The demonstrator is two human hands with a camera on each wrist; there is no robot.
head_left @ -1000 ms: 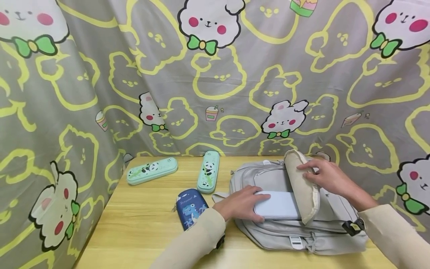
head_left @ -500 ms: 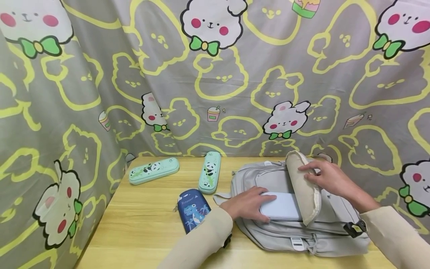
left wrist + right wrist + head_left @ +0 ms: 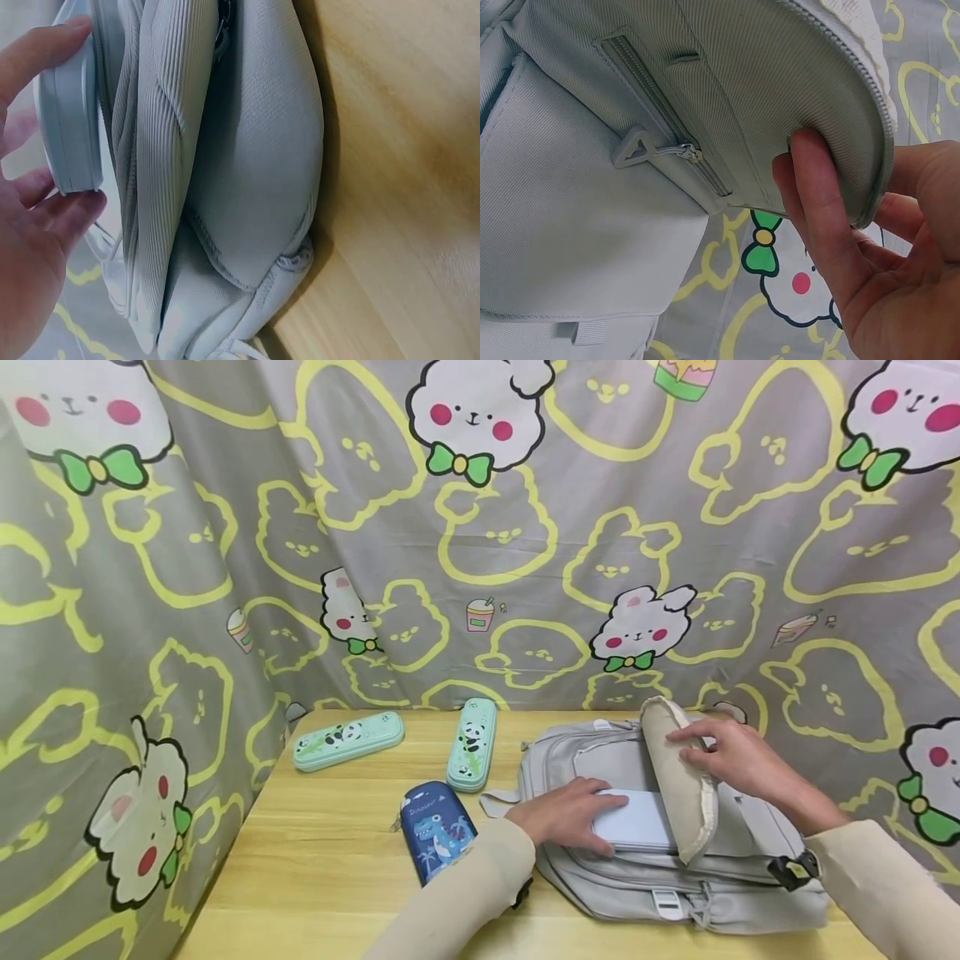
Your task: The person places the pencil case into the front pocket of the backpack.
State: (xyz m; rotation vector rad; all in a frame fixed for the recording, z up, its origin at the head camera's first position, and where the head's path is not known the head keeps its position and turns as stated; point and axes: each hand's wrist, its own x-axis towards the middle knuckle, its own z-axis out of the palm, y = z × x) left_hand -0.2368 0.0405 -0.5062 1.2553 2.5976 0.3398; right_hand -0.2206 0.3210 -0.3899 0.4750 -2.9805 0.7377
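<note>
A grey backpack (image 3: 600,893) lies on the table with its front flap (image 3: 678,793) lifted, showing the cream lining. My right hand (image 3: 738,760) pinches the flap's zippered edge between fingers and thumb; the right wrist view shows the grey outer face (image 3: 780,82) with a zip pocket. My left hand (image 3: 573,814) grips the outer end of a pale blue, flat case (image 3: 633,820), thumb on one side and fingers on the other. The case lies partly inside the opening, its far end hidden beneath the flap. In the left wrist view the case (image 3: 69,124) has rounded edges and a seam.
Two mint panda pencil cases (image 3: 348,741) (image 3: 471,745) lie at the back left of the wooden table (image 3: 315,877). A navy dinosaur pencil case (image 3: 437,828) sits near my left forearm, which partly covers it. A patterned curtain (image 3: 510,543) hangs behind and at the left.
My left hand has moved right with the pale blue case, which now sits deeper under the flap. My right hand keeps its hold on the flap. The head view has shifted slightly.
</note>
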